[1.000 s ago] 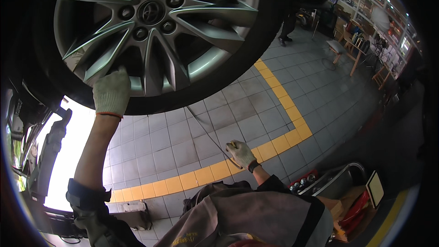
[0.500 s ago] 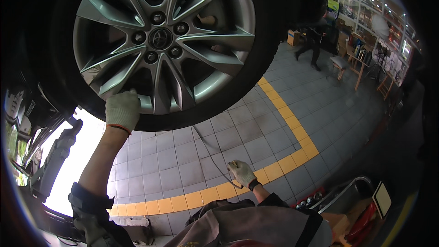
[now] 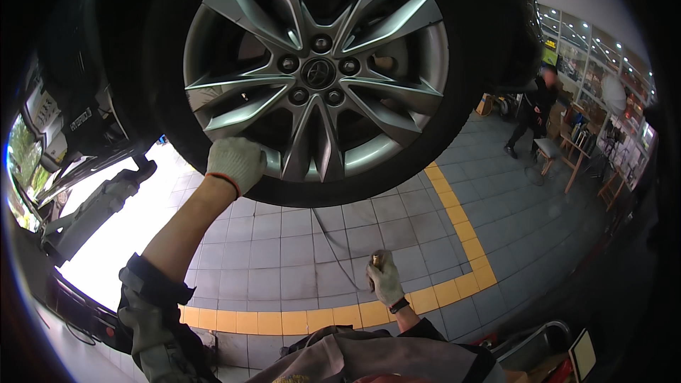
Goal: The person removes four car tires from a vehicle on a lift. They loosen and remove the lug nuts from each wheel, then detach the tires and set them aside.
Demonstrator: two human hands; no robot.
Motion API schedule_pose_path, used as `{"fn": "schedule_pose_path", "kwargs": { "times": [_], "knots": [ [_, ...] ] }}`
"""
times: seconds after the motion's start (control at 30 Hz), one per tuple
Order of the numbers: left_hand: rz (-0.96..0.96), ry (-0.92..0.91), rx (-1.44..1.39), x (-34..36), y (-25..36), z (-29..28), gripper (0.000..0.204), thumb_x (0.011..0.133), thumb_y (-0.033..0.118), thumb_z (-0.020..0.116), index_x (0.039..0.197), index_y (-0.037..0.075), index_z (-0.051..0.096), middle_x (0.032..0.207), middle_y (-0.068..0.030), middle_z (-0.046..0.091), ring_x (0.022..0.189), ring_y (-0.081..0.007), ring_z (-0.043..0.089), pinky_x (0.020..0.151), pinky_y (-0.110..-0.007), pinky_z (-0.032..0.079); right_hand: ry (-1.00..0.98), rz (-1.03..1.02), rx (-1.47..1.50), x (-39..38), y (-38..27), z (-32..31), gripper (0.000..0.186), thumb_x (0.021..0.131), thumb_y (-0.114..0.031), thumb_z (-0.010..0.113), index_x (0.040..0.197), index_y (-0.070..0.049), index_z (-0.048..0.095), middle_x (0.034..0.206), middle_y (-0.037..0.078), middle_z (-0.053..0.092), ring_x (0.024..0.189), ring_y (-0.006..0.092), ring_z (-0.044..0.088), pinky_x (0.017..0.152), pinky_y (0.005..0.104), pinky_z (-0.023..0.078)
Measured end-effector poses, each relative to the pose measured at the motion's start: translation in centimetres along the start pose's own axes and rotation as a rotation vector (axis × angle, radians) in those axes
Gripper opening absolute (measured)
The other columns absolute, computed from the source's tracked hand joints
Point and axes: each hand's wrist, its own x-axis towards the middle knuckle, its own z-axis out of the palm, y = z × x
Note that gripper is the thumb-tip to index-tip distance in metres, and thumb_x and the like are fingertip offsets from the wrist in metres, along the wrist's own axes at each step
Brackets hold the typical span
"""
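A raised car wheel [image 3: 318, 73] with silver twin spokes and a dark tyre [image 3: 333, 193] fills the top middle. At the lower left of its rim is my left hand [image 3: 235, 163], in a pale knit glove with an orange cuff. Its fingers are curled in against the rim, and what they pinch there is hidden. Lower right of the wheel, apart from it, my right hand [image 3: 386, 284], also gloved, is closed around the end of a thin dark air hose [image 3: 336, 256]. A small brass-coloured tip [image 3: 377, 259] shows at its fingers. The hose runs up behind the tyre.
Yellow floor tiles [image 3: 298, 322] form a corner line on the grey tiled floor. A dark lift arm [image 3: 106, 198] stands left. A person in dark clothes [image 3: 537, 110] is at the back right, near a stool [image 3: 548, 149]. A metal-framed container [image 3: 532, 344] lies at the lower right.
The view has shifted, so the wheel sits further right. My right hand has turned, its fingers now pointing up with the brass tip showing. My left hand stays at the rim. The distant person has moved.
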Motion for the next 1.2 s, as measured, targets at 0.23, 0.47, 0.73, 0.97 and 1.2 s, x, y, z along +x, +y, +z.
{"fn": "schedule_pose_path", "kwargs": {
  "times": [0.23, 0.47, 0.73, 0.97, 1.2],
  "knots": [
    [0.076, 0.218, 0.065, 0.0, -0.1, 1.3, 0.016, 0.097, 0.018, 0.069, 0.089, 0.012, 0.081, 0.081, -0.0109, 0.082, 0.079, -0.0298, 0.083, 0.067, -0.046, 0.064, 0.124, -0.410, 0.159, -0.4, -6.3, 3.1, 0.017, 0.115, 0.003, 0.055, 0.130, -0.005, 0.056, 0.099, 0.004, 0.064, 0.069, 0.0101, 0.054, 0.061, 0.0293, 0.046],
    [0.040, 0.082, 0.122, 0.6, 0.3, 2.4, 0.017, 0.098, 0.015, 0.068, 0.088, 0.011, 0.081, 0.085, -0.0129, 0.084, 0.085, -0.0295, 0.085, 0.070, -0.044, 0.066, -0.055, -0.453, -0.017, 0.0, -9.7, 4.8, 0.043, 0.117, -0.012, 0.062, 0.159, -0.003, 0.058, 0.094, 0.004, 0.068, 0.072, 0.0087, 0.062, 0.065, 0.0275, 0.053],
    [-0.054, -0.130, -0.057, 0.3, 0.0, 1.0, 0.035, 0.106, 0.034, 0.060, 0.101, 0.010, 0.086, 0.098, -0.0175, 0.083, 0.096, -0.0398, 0.081, 0.084, -0.052, 0.064, -0.084, -0.530, -0.436, 1.8, -16.5, 8.0, 0.046, 0.118, -0.025, 0.062, 0.159, -0.005, 0.058, 0.133, 0.018, 0.079, 0.100, 0.0339, 0.083, 0.089, 0.0411, 0.068],
    [-0.138, 0.062, -0.222, -2.2, -1.6, 0.4, 0.052, 0.113, 0.049, 0.054, 0.104, 0.008, 0.085, 0.108, -0.0217, 0.082, 0.103, -0.0451, 0.079, 0.092, -0.058, 0.062, -0.060, -0.801, -0.592, 5.9, -20.7, 12.3, 0.036, 0.116, -0.026, 0.064, 0.145, -0.005, 0.064, 0.108, 0.016, 0.082, 0.081, 0.0303, 0.082, 0.068, 0.0420, 0.067],
    [-0.003, 0.649, 0.110, 1.1, -13.1, -3.5, 0.033, 0.117, 0.033, 0.057, 0.134, 0.016, 0.079, 0.139, -0.0142, 0.075, 0.133, -0.0355, 0.070, 0.113, -0.048, 0.056, -0.088, -0.687, -1.002, 11.9, -25.5, 21.7, 0.030, 0.117, -0.034, 0.063, 0.124, -0.007, 0.071, 0.078, 0.011, 0.078, 0.066, 0.0271, 0.079, 0.059, 0.0400, 0.064]
  ]
}}
